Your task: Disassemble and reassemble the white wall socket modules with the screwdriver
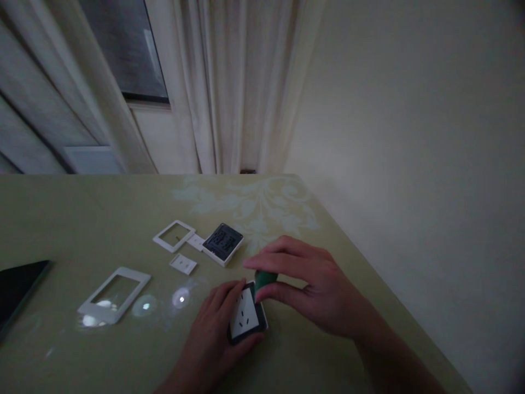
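My left hand (213, 334) is wrapped round a white wall socket (245, 316) with a dark back, holding it on the table near the front. My right hand (305, 287) is closed on a green-handled tool (264, 278), probably a screwdriver, whose tip is hidden at the socket's top edge. Further back lie a dark socket module (222, 243), a small white square frame (174, 236), a small white insert plate (183, 264) and a larger white rectangular frame (115, 294).
The table (82, 219) has a pale green glossy top with a leaf pattern and light glare spots. A dark flat object (18, 287) lies at the left edge. The table's right edge runs along a plain wall; curtains and a window are behind.
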Motion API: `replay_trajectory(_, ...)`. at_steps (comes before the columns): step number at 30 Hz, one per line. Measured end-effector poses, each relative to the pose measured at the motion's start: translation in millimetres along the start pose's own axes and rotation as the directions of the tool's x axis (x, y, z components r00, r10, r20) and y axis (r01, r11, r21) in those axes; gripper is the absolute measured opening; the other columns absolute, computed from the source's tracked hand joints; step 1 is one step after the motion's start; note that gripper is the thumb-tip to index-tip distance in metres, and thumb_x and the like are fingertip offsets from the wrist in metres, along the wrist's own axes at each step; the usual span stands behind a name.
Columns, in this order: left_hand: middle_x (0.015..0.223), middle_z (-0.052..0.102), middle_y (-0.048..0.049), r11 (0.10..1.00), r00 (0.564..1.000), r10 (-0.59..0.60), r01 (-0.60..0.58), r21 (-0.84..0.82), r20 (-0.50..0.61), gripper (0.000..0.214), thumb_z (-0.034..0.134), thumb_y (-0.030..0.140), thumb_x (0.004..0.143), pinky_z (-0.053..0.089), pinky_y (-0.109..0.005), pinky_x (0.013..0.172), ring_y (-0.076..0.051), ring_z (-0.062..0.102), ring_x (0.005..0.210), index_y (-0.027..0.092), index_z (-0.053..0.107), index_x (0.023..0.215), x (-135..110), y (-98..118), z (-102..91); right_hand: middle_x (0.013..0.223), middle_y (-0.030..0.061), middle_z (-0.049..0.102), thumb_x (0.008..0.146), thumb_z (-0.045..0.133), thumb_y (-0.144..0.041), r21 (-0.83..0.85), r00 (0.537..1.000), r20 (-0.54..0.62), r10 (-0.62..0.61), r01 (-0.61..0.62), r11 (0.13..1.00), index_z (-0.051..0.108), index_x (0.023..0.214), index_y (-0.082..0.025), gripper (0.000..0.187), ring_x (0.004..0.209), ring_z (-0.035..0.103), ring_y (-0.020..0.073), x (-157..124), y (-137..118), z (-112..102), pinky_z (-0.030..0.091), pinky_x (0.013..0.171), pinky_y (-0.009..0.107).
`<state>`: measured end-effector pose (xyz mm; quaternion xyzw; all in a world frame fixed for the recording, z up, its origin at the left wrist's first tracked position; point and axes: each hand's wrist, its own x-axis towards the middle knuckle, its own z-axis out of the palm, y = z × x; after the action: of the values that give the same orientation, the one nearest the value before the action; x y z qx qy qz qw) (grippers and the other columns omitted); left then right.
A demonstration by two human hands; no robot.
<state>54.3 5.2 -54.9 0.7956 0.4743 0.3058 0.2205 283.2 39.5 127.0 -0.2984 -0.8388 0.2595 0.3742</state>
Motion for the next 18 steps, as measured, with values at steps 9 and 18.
replay_trajectory(9,0.146,0.066,-0.012,1.0,1.0,0.0,0.0,0.023,-0.003,0.08,0.087,0.043,0.084,0.061,-0.057,0.106,-0.039,0.066,0.129,0.032,0.052,0.155,-1.9,-1.5,0.6,0.114,0.0036,0.082,0.094,0.084,-0.021,0.201,0.998,0.065,-0.004,-0.009,0.98,0.079,0.125,-0.026,0.032,0.108,0.076,0.0187,4.7,5.0,-11.2,0.059,0.099,0.031)
replay_trajectory(18,0.148,0.064,-0.0136,1.0,1.0,-0.001,0.001,-0.004,0.004,0.082,0.086,0.039,0.085,0.06,-0.058,0.107,-0.04,0.066,0.13,0.032,0.049,0.157,-0.7,-0.7,0.5,0.126,0.0051,0.073,0.102,0.076,-0.024,0.01,0.994,0.044,0.105,-0.106,0.994,0.07,0.141,-0.029,0.04,0.114,0.07,0.0176,0.9,-1.5,-2.3,0.055,0.105,0.031)
